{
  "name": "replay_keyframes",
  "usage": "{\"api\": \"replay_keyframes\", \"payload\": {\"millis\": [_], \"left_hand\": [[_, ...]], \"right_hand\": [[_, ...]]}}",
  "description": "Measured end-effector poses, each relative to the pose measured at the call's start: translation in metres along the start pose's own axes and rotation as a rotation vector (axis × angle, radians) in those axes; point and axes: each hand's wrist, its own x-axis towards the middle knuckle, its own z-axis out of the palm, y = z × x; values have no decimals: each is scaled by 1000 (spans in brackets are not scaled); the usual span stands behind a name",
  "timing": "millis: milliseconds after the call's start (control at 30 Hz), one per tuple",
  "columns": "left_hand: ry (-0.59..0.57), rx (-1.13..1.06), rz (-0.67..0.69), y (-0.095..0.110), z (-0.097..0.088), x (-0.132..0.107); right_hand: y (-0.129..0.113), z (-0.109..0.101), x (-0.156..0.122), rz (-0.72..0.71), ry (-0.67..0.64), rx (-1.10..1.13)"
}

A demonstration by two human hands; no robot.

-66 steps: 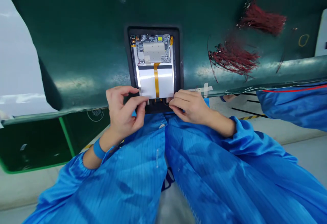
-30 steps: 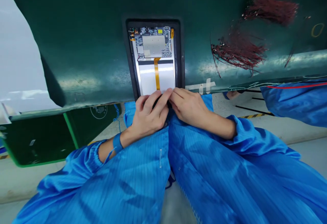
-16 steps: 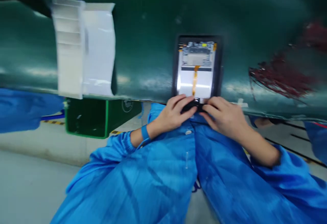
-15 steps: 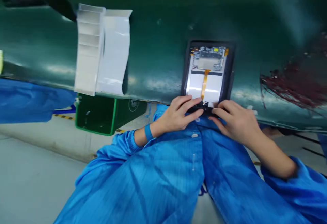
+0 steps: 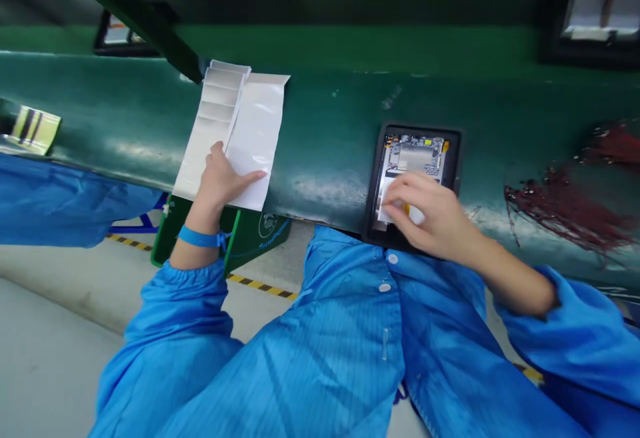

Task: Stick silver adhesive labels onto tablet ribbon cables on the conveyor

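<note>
An opened tablet [image 5: 463, 158] with a black frame lies on the green bench near its front edge. Its circuit board [image 5: 416, 155] shows at the far end. Over the lower half is my right hand [image 5: 425, 211], thumb and fingers pinched together; what they hold, if anything, I cannot make out. Part of the tablet's inside is hidden beneath it. To the left, my left hand [image 5: 220, 178] rests on white sheets of stickers [image 5: 257, 125], its thumb spread away from the fingers. The left-hand strip [image 5: 220, 95] has several crosswise creases.
Dark red wires [image 5: 570, 205] lie in a loose bundle at the right of the green bench [image 5: 330, 151]. Below its front edge is a green bin [image 5: 255, 238]. More devices [image 5: 600, 35] sit beyond a green rail. At far left are a blue sleeve [image 5: 60, 198] and a yellowish piece [image 5: 37, 130].
My left hand has left the tablet's near edge and moved left onto the white sheets. My right hand has shifted up over the tablet and closed into a pinch. The view has shifted too.
</note>
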Motion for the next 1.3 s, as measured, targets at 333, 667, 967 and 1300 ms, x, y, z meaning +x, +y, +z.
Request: {"api": "replay_keyframes", "payload": {"millis": [333,667,967,1300], "left_hand": [[-6,-941,101,5,29,-131],[187,-1214,311,18,3,-122],[201,-1117,402,53,-5,-118],[405,-848,396,60,-9,-123]], "right_hand": [[15,135,206,878,44,1072],[-43,140,153,163,-28,541],[-58,103,139,-131,-14,-105],[-66,88,137,-101,33,85]]}}
